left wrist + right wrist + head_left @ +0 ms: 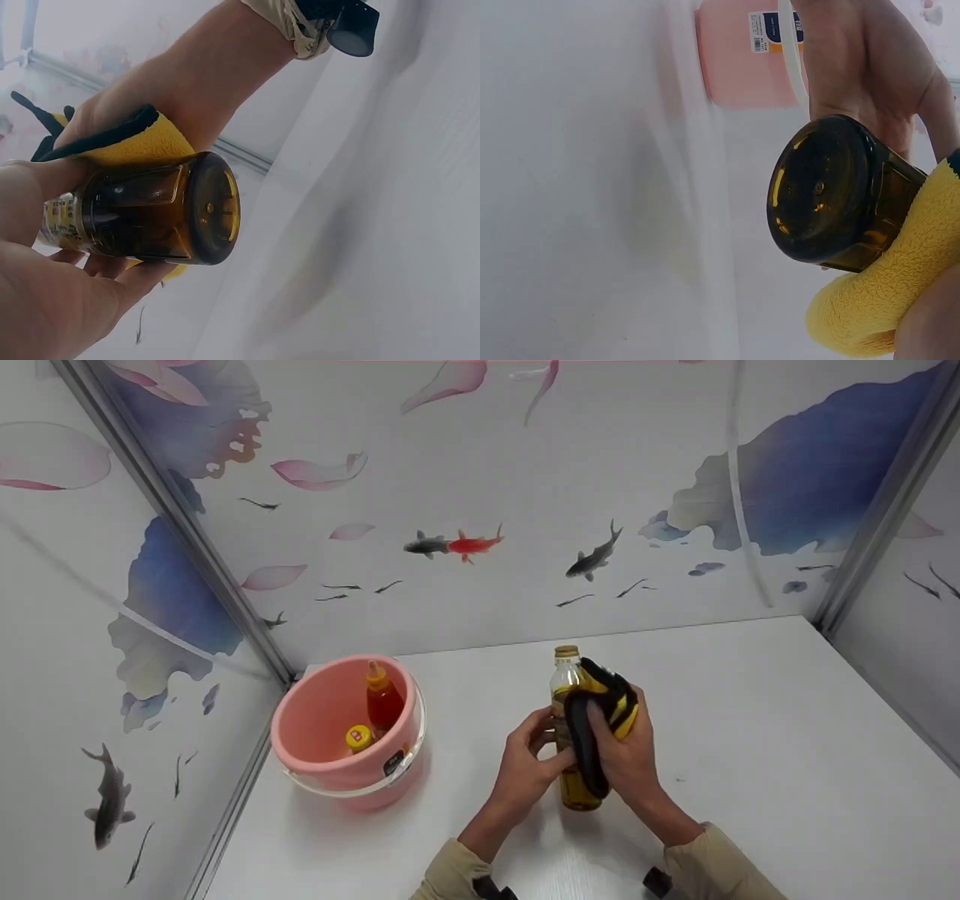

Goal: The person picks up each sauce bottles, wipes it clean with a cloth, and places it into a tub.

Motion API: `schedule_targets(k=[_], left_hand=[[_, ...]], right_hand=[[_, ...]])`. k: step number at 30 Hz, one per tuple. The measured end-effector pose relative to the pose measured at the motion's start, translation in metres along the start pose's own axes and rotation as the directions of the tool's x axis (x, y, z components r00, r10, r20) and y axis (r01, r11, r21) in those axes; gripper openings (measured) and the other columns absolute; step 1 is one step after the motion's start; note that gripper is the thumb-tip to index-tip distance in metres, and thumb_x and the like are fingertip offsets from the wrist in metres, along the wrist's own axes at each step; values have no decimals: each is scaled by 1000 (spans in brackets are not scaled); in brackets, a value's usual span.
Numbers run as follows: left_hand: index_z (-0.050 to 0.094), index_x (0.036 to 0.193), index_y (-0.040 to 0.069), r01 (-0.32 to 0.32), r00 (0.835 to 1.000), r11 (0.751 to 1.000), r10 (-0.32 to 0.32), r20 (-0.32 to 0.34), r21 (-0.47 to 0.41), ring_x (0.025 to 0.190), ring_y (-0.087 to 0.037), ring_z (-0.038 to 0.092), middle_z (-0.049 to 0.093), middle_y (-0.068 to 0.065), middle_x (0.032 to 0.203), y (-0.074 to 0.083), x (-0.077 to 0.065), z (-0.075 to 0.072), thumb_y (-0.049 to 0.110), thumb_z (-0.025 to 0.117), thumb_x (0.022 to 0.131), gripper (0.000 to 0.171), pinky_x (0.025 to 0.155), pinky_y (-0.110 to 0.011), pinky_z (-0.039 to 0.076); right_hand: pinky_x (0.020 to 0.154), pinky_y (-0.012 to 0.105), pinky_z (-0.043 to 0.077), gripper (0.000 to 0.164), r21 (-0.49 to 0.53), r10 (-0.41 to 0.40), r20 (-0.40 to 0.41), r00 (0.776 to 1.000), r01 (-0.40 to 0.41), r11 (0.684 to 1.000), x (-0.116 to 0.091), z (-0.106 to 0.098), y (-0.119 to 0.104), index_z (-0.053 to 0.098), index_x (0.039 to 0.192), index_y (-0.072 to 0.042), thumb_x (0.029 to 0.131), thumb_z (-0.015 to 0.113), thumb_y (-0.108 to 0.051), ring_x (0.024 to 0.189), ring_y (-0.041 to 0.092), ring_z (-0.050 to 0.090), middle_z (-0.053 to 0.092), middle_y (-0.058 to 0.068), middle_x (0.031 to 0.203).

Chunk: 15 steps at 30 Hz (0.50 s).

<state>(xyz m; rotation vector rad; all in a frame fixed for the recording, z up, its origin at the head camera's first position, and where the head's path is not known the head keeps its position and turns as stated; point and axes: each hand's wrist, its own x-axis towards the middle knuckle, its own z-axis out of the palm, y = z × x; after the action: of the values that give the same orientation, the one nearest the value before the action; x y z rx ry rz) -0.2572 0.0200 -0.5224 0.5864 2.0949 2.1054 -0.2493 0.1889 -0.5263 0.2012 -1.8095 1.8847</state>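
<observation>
Held up off the white table is a bottle of yellow-brown oil with a gold cap, its base showing in both wrist views. My left hand grips it from the left side, thumb and fingers on either side of the label. A yellow and black cloth is folded in my right hand, which presses it against the bottle's right side. In the right wrist view the fluffy yellow face of the cloth touches the bottle. Some right fingers are hidden behind the cloth.
A pink bucket with a white handle stands to the left on the white table. Inside it are a red sauce bottle and a yellow-capped container. Printed wall panels enclose the table's back and sides.
</observation>
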Motion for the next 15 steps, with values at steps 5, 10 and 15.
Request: schedule_targets(k=[5, 10, 15], left_hand=[[61, 148, 28, -22, 999, 1000, 22, -23, -7, 122, -18, 67, 65, -1, 138, 2, 2, -3, 25, 86, 95, 60, 111, -35, 53], [52, 156, 19, -22, 998, 998, 18, -64, -61, 125, -21, 67, 62, -7, 143, 5, 4, -8, 24, 84, 96, 68, 107, -35, 57], [47, 158, 14, -13, 996, 989, -1, -94, -150, 130, -24, 66, 61, -10, 148, 11, 6, -14, 24, 82, 98, 71, 107, -37, 59]], right_hand=[[92, 28, 63, 45, -10, 5, 13, 1000, -4, 1000, -2, 3, 1, 50, 146, -8, 106, 69, -8, 109, 21, 71, 68, 6, 129], [91, 29, 64, 44, -1, 28, 44, 999, -28, 1000, -6, 6, 2, 50, 147, -9, 106, 68, -8, 108, 23, 72, 68, 7, 130], [91, 30, 64, 44, -6, 59, 77, 995, -58, 998, -11, 10, 4, 51, 147, -11, 106, 69, -11, 109, 24, 72, 67, 5, 130]])
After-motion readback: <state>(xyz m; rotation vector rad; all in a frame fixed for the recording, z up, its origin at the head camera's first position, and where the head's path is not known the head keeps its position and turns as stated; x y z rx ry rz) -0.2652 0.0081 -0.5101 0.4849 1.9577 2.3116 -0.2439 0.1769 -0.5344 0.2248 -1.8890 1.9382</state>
